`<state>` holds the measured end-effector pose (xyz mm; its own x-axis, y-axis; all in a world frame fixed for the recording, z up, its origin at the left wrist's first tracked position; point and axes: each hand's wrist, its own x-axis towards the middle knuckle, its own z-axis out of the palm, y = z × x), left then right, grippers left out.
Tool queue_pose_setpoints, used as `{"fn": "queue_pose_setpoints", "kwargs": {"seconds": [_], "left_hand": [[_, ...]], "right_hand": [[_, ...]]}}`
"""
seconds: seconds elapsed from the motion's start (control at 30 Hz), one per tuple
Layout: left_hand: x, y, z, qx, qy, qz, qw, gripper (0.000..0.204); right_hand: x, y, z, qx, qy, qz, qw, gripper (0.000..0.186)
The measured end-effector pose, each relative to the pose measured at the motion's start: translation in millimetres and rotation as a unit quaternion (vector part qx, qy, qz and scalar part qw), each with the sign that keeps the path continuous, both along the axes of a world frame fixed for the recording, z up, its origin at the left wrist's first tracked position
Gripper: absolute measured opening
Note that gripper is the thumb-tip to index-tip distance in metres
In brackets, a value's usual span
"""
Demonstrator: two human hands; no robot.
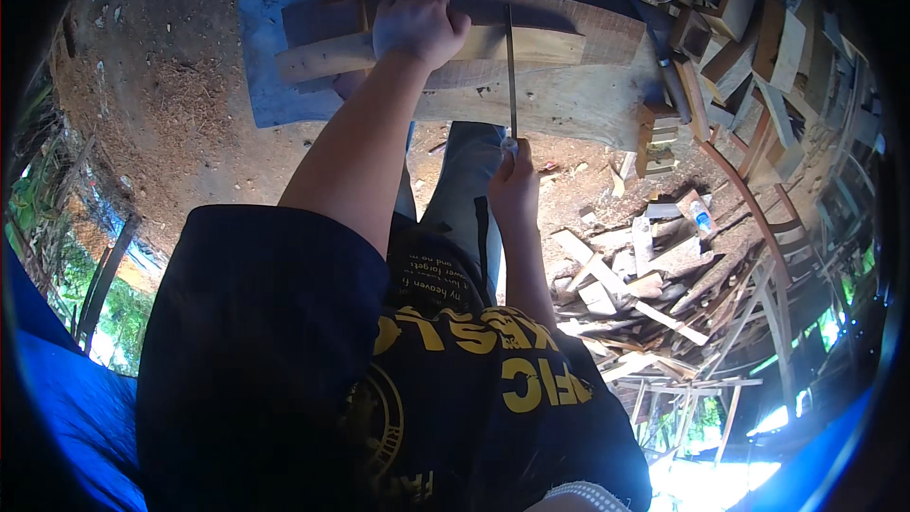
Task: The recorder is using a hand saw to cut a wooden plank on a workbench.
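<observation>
My left hand [417, 28] is closed over a pale wooden strip [327, 57], pressing down with its fingers curled toward the far side. The strip lies across darker brown boards [607, 33] on a broad work surface [559, 104]. My right hand [517, 178], nearer my body, is wrapped round the pale handle of a tool with a long, narrow metal blade [512, 66]. That blade points away from me and crosses over the strip, to the right of my left hand. Whether it is a saw edge-on or a file, I cannot tell.
Stacked wooden offcuts [758, 47] crowd the far right. A heap of scrap wood [654, 275] covers the ground at right, with a small bottle [700, 216] on it. A dark-bladed tool [668, 66] lies at the surface's right edge. Sawdust-strewn ground [171, 114] stretches left.
</observation>
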<state>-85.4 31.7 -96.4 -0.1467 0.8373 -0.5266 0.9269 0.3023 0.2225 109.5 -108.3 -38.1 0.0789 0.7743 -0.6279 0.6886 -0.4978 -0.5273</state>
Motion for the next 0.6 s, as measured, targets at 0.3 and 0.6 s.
{"fn": "queue_pose_setpoints", "kwargs": {"seconds": [0.3,0.6], "left_hand": [[-2,-8,-17,0.201,0.089,-0.022,0.975,0.051],[7,-8,-13,0.151,0.142,-0.024,0.978,0.066]], "right_hand": [[-22,50,-10,0.005,-0.014,0.022,1.0,0.021],[-15,47,10,-0.032,0.006,0.01,0.999,0.021]]}}
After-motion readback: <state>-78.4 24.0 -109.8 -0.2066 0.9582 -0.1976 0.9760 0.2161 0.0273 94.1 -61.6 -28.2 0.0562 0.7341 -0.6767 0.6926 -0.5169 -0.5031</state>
